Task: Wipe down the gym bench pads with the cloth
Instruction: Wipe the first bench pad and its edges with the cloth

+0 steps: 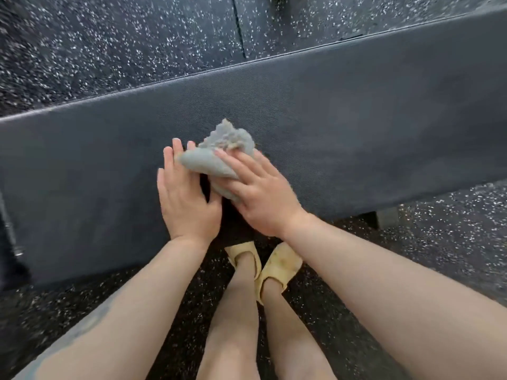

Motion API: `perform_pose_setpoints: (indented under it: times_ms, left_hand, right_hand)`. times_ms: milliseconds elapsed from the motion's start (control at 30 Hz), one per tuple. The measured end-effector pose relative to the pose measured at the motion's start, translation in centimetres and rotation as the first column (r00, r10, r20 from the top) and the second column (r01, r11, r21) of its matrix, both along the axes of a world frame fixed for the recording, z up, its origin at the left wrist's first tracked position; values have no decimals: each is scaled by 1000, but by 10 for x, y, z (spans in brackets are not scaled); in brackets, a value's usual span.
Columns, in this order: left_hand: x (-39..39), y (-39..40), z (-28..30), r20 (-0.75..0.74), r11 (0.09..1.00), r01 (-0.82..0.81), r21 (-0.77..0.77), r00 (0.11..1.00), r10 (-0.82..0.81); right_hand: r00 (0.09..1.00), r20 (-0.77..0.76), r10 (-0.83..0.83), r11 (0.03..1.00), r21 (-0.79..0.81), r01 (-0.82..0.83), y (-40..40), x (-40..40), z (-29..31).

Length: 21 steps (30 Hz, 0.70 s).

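Note:
A long dark grey bench pad (343, 127) runs across the view from lower left to upper right. A crumpled grey cloth (219, 152) lies on its middle. My right hand (260, 193) lies on top of the cloth with straight, spread fingers and presses it against the pad. My left hand (186, 196) rests beside it on the pad, fingers straight, its fingertips touching the cloth's left edge. Part of the cloth is hidden under my right palm.
Black rubber flooring (109, 50) with white speckles surrounds the bench. A dark bench leg (384, 218) shows under the pad at the right. My two feet in yellow slippers (263, 264) stand close to the pad's near edge. A metal part (11, 229) shows at the left edge.

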<state>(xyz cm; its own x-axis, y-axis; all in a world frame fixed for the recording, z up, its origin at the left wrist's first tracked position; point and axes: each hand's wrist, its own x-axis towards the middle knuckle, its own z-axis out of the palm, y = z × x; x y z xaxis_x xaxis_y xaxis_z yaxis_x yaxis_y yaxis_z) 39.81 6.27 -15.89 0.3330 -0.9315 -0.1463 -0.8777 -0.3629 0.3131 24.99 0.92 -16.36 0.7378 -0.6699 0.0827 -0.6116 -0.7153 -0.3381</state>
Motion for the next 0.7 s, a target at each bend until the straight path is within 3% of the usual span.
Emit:
perform_pose_setpoints:
  times_ms: [33,67,133,200,233,267,300,367,400,433,467,500,567,633,667,700]
  left_hand:
    - [25,-1,0,38,999,46,10,998,-46]
    - [51,-3,0,87,999,46,19,995,-47]
    - [106,-14,-1,149,991,-136,10,980,133]
    - [144,-26,-2,149,928,-374,-6,917,370]
    - [154,-33,-3,148,890,-455,-13,880,452]
    - [159,-37,-3,148,863,-504,-23,852,502]
    - [161,-40,-3,135,844,-534,-39,835,534]
    - [161,-39,-4,95,824,-562,-74,818,567]
    - [160,-37,-5,85,819,-568,-80,815,573]
    - [160,-35,-7,78,820,-567,-81,816,572]
    - [160,-35,-7,74,822,-564,-80,819,569]
    - [160,-35,-8,76,822,-564,-80,819,569]
    - [160,-35,-9,84,828,-555,-79,824,560]
    - [159,-34,-9,89,834,-547,-72,829,552]
    - [159,-33,-10,94,836,-543,-77,831,548]
    - [159,-32,-11,104,837,-540,-85,831,546]
  right_hand:
    - [993,-33,117,992,-47,-119,-20,-22,-1]
    - [995,-61,82,993,-77,-87,-43,-43,-4]
    - [939,-41,-340,939,-61,337,-78,-57,-2]
    - [628,-22,-778,628,-59,776,-78,-10,0]
    - [517,-25,-856,517,-67,853,-66,31,-1]
    - [529,-33,-848,530,-39,847,-52,72,2]
    - [635,-21,-772,635,-7,772,-40,106,5]
    - [925,-27,-379,922,75,380,-26,132,7]
    - [990,-49,-129,990,58,132,-36,121,6]
    - [996,-71,61,998,0,-61,-55,104,5]
    - [986,-80,144,988,-50,-148,-75,88,3]
    - [993,-64,102,991,-76,-106,-92,77,1]
    - [962,-9,-274,960,-59,273,-107,84,-1]
    - [780,-17,-626,779,-66,624,-97,138,-2]
    - [735,-24,-678,735,-42,677,-91,176,3]
    - [758,-37,-651,758,11,652,-86,214,12]
